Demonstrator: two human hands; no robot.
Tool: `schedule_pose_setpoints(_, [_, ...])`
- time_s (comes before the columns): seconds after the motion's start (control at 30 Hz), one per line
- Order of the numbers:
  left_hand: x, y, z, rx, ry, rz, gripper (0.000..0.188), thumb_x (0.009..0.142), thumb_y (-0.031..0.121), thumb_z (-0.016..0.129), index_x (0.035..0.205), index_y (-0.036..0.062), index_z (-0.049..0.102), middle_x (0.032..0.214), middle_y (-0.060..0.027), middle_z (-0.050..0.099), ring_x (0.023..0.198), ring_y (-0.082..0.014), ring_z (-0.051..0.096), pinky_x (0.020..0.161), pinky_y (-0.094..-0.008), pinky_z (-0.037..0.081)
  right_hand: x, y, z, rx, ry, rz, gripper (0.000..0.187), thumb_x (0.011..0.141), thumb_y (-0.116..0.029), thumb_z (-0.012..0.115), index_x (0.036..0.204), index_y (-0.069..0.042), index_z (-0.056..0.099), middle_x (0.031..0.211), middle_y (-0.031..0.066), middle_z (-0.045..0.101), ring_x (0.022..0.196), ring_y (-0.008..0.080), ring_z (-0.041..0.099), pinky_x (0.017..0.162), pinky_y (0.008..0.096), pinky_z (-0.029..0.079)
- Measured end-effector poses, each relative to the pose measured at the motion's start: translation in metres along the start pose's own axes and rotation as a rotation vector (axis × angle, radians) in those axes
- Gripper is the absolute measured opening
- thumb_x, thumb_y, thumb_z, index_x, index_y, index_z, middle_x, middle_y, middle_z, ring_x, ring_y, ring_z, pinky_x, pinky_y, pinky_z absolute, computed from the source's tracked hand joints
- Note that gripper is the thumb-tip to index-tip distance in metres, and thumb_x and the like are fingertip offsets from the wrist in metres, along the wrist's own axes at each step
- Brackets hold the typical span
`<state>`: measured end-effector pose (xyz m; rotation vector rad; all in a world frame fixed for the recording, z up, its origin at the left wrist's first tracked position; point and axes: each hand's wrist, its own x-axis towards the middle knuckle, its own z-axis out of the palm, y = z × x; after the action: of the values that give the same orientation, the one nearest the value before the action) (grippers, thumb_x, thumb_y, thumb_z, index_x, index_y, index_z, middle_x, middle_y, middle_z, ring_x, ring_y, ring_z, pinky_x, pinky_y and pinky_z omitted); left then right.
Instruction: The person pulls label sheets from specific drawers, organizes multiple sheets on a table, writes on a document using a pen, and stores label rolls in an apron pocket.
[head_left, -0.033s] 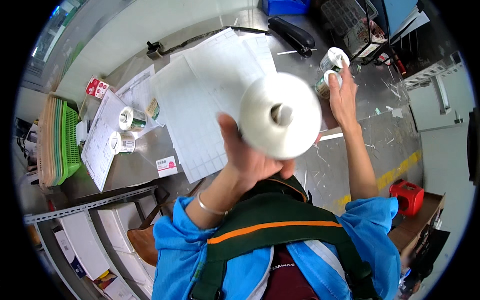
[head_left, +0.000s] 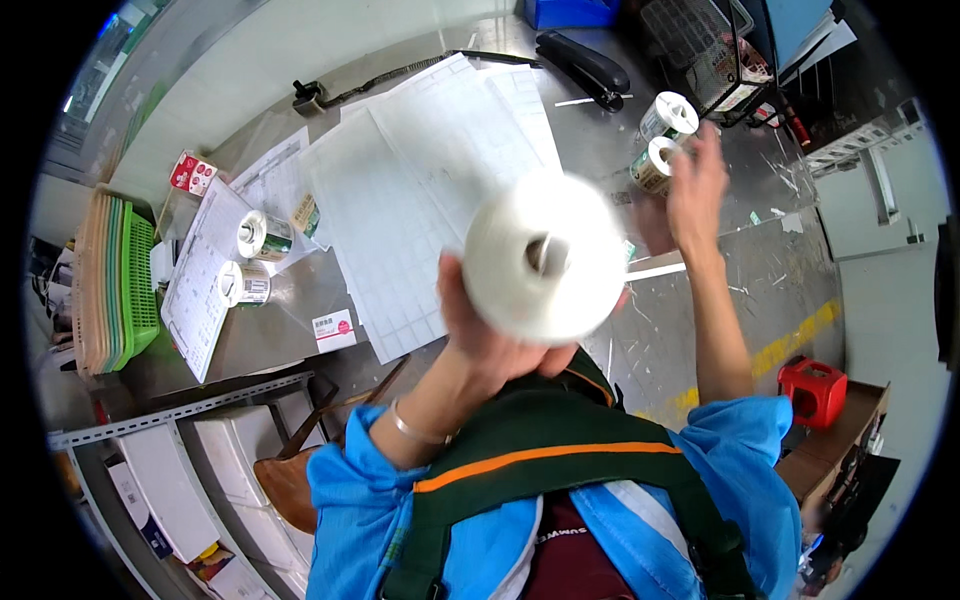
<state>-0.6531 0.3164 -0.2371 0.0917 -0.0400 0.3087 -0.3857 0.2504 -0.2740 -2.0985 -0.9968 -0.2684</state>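
Over steel bench (head_left: 700,290), left hand (head_left: 480,330) still grips white roll (head_left: 545,255); right hand (head_left: 695,185) unmoved, fingers spread

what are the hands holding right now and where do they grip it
The left hand grips the big white roll from below, by its underside. The right hand touches a small tape roll; its grip cannot be told.

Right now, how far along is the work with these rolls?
Looks early. Two rolls lie at the left by the sheets, apart from the hands. In hand: the left hand holds up a big white roll; the right hand touches one of two small rolls near the wire basket. What's left can't be told.
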Motion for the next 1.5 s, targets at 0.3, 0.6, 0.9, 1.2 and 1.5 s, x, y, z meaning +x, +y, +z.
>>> schedule_pose_setpoints(0.3, [-0.166,-0.047,-0.091,-0.142,0.461,-0.193,0.095,0.058,0.026,0.082,0.137,0.0152,0.032,0.127,-0.014,0.048,0.114,-0.0299,0.052,0.094,-0.0438,0.047,-0.346,0.11,0.106,-0.014,-0.865,0.483,0.068,0.083,-0.042,0.059,0.136,-0.006,0.037,0.132,0.0221,0.045,0.123,0.0381,0.041,0.102,0.0465,0.033])
schedule_pose_setpoints(0.6, [-0.185,-0.042,-0.119,0.554,0.586,-0.603,0.09,0.068,0.02,0.076,0.14,0.0131,0.023,0.124,-0.0101,0.047,0.119,-0.0232,0.044,0.102,-0.0368,0.035,-0.37,0.181,0.126,-0.635,-1.576,0.011,0.03,0.084,-0.038,0.059,0.101,-0.014,0.068,0.116,0.0095,0.062,0.113,0.0315,0.054,0.101,0.0533,0.03])
schedule_pose_setpoints(0.9, [-0.101,-0.088,-0.087,2.048,-0.513,-0.347,0.08,0.074,0.033,0.075,0.139,0.0179,0.032,0.133,-0.0199,0.032,0.117,-0.0402,0.04,0.097,-0.0444,0.037,-0.166,-0.044,-0.131,0.027,-0.072,-0.074,0.01,0.082,-0.003,0.058,0.089,0.0,0.064,0.081,0.0133,0.066,0.068,0.0252,0.064,0.062,0.0317,0.05])
schedule_pose_setpoints(1.2, [-0.01,-0.071,-0.016,1.575,0.075,-0.175,0.082,0.065,0.029,0.077,0.13,0.0046,0.033,0.128,-0.0161,0.04,0.112,-0.0284,0.049,0.092,-0.037,0.04,-0.09,-0.097,-0.109,0.861,-0.461,-0.832,0.018,0.077,-0.016,0.059,0.092,-0.008,0.064,0.085,0.0091,0.062,0.07,0.0185,0.059,0.057,0.0338,0.046])
schedule_pose_setpoints(1.5, [0.007,-0.077,0.003,1.888,0.937,0.304,0.034,0.076,0.007,0.069,0.107,-0.0037,0.059,0.099,-0.016,0.064,0.09,-0.0258,0.063,0.077,-0.0328,0.049,0.031,0.073,-0.067,0.792,-0.101,0.148,0.036,0.088,-0.009,0.056,0.122,-0.002,0.05,0.113,0.0061,0.058,0.092,0.0089,0.051,0.083,0.0241,0.041])
